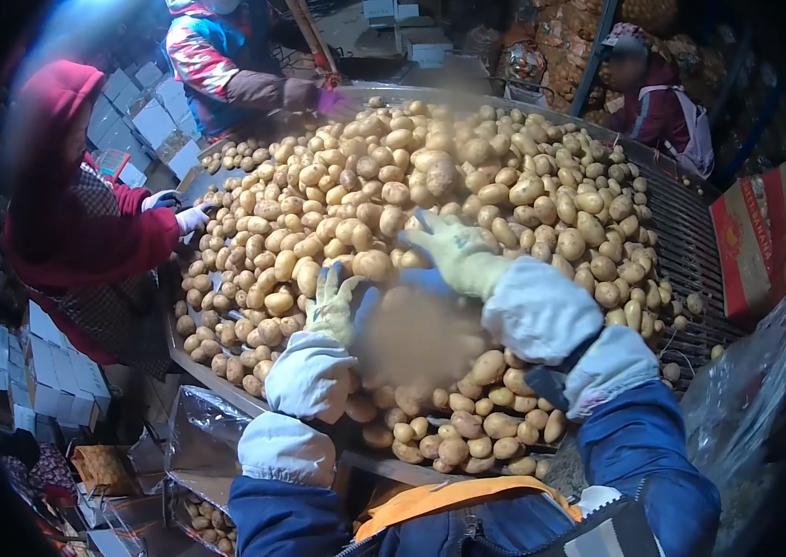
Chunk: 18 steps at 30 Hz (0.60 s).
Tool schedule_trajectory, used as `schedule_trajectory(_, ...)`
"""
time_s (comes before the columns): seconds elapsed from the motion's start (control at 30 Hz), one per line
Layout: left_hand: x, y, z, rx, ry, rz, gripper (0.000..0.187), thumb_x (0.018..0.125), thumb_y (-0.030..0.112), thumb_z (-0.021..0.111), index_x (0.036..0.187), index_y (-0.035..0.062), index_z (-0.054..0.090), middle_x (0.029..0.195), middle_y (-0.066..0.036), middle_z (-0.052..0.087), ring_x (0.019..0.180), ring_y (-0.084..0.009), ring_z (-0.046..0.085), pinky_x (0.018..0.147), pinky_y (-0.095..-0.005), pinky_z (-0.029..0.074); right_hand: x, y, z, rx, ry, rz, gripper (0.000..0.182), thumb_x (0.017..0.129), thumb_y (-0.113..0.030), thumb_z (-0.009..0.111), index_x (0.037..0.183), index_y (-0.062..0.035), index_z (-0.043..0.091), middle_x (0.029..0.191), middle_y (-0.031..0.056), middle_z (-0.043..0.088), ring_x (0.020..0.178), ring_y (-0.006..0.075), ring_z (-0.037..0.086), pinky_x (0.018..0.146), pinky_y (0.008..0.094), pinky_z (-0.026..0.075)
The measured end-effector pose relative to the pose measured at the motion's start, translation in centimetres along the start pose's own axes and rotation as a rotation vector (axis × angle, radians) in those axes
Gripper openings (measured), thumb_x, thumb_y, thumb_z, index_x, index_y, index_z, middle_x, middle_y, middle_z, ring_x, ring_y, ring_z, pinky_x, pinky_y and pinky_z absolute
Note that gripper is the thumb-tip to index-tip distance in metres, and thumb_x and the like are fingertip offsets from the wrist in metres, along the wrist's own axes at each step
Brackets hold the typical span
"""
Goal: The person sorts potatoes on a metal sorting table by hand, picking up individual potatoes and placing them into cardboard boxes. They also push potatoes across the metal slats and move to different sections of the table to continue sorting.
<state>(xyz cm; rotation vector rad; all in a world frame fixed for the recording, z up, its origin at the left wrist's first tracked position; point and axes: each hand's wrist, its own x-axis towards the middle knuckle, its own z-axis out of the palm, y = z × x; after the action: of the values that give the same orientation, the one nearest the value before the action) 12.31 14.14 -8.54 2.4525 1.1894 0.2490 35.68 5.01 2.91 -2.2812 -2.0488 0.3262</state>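
Observation:
A large heap of potatoes (318, 209) covers the sorting table in front of me. My left hand (332, 311), in a pale yellow glove with blue fingertips, rests at the near side of the heap with its fingers spread. Further right and a little deeper in the pile, my right hand (458, 255) wears a matching glove and reaches leftward over potatoes, fingers apart. Neither hand shows a potato gripped in it. A brown blur hides the spot just below and between my hands.
Slatted bars (685, 241) form the table's right side, beside a red carton (764, 237) and clear plastic sheeting (746, 371). A person in a dark red hood (86, 213) works at the left; two others stand at the far side. A plastic-lined box (202, 432) sits below left.

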Motion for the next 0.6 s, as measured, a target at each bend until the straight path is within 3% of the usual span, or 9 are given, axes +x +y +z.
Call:
schedule_trajectory(0.07, -0.2, -2.1, 0.9, -0.043, -0.014, 0.072, 0.054, 0.094, 0.043, 0.062, 0.143, 0.0219, 0.056, 0.165, -0.016, 0.032, 0.155, -0.0351, 0.025, 0.119, -0.0703, 0.019, -0.1, 2.7, 0.4, 0.261, 0.114, -0.118, 0.062, 0.089, -0.039, 0.077, 0.143, -0.0148, 0.059, 0.145, 0.0161, 0.059, 0.13, 0.0319, 0.059, 0.109, 0.0429, 0.049)
schedule_trajectory(0.1, -1.0, 0.2, -2.2, -0.071, -0.167, 0.013, 0.053, 0.094, 0.04, 0.062, 0.144, 0.0207, 0.055, 0.16, -0.014, 0.04, 0.15, -0.0353, 0.034, 0.12, -0.0664, 0.022, -0.2, 3.4, -1.0, 0.502, -0.058, 0.085, 0.073, 0.087, -0.055, 0.076, 0.143, -0.0111, 0.058, 0.128, 0.0187, 0.07, 0.117, 0.0291, 0.069, 0.102, 0.0389, 0.053)
schedule_trajectory(0.13, -1.9, -1.2, -0.4, -0.058, 0.042, 0.124, 0.054, 0.099, 0.047, 0.062, 0.137, 0.0095, 0.061, 0.145, -0.027, 0.053, 0.138, -0.0448, 0.048, 0.116, -0.0568, 0.034, -0.1, 4.0, -2.3, 0.521, 0.004, 0.19, 0.072, 0.087, -0.047, 0.08, 0.142, -0.0064, 0.058, 0.122, 0.0176, 0.073, 0.112, 0.0276, 0.071, 0.096, 0.0398, 0.056)
schedule_trajectory(0.17, -3.2, -0.6, -1.3, -0.064, 0.052, 0.123, 0.055, 0.098, 0.047, 0.062, 0.137, 0.0087, 0.061, 0.145, -0.028, 0.053, 0.138, -0.0459, 0.047, 0.115, -0.0558, 0.036, 0.2, 4.1, -4.1, 0.615, -0.005, 0.299, 0.062, 0.089, -0.039, 0.079, 0.14, -0.0075, 0.061, 0.121, 0.0164, 0.073, 0.111, 0.0284, 0.071, 0.094, 0.0398, 0.056)
schedule_trajectory(0.23, -5.7, 0.6, -2.0, 0.016, 0.138, 0.106, 0.058, 0.096, 0.046, 0.065, 0.138, 0.0072, 0.06, 0.145, -0.029, 0.053, 0.138, -0.0488, 0.046, 0.113, -0.0545, 0.04, 4.4, 9.1, -1.9, 0.384, 0.266, 0.125, 0.058, 0.089, -0.031, 0.076, 0.141, -0.0117, 0.058, 0.117, 0.017, 0.074, 0.107, 0.0322, 0.071, 0.094, 0.0416, 0.056)
schedule_trajectory(0.33, -7.9, 0.7, -2.2, -0.1, 0.304, 0.259, 0.051, 0.093, 0.032, 0.073, 0.135, 0.0058, 0.062, 0.145, -0.03, 0.053, 0.133, -0.0496, 0.052, 0.112, -0.0527, 0.043, 10.0, 9.9, -0.3, 0.009, 0.044, 0.205, 0.073, 0.088, -0.031, 0.076, 0.153, -0.0272, 0.044, 0.148, 0.0174, 0.053, 0.133, 0.0369, 0.056, 0.109, 0.0483, 0.046)
schedule_trajectory(0.4, -9.3, 4.1, -6.5, -0.424, 0.165, 0.182, 0.048, 0.092, 0.025, 0.074, 0.134, 0.006, 0.063, 0.141, -0.03, 0.057, 0.128, -0.0484, 0.057, 0.108, -0.0505, 0.048, 12.3, 8.6, 2.4, 0.069, 0.142, 0.324, 0.072, 0.089, -0.031, 0.074, 0.154, -0.0326, 0.043, 0.156, 0.0181, 0.043, 0.138, 0.0387, 0.05, 0.113, 0.05, 0.042)
schedule_trajectory(0.53, -10.3, 2.0, -3.7, -0.47, 0.277, 0.285, 0.046, 0.093, 0.019, 0.074, 0.135, 0.0045, 0.063, 0.129, -0.026, 0.067, 0.123, -0.0386, 0.065, 0.104, -0.0437, 0.053, 13.7, 6.0, 1.3, 0.114, 0.076, 0.512, 0.071, 0.09, -0.036, 0.073, 0.155, -0.0336, 0.044, 0.158, 0.0187, 0.04, 0.139, 0.0414, 0.047, 0.113, 0.0481, 0.043)
schedule_trajectory(0.6, -11.1, 2.4, -2.6, -1.05, 0.086, -0.117, 0.035, 0.103, 0.016, 0.064, 0.134, 0.0003, 0.063, 0.124, -0.014, 0.071, 0.112, -0.024, 0.069, 0.094, -0.0351, 0.057, 11.5, 5.5, 0.2, 0.129, 0.089, 0.414, 0.066, 0.091, -0.036, 0.071, 0.153, -0.0262, 0.048, 0.145, 0.0158, 0.052, 0.134, 0.0367, 0.053, 0.111, 0.046, 0.045)
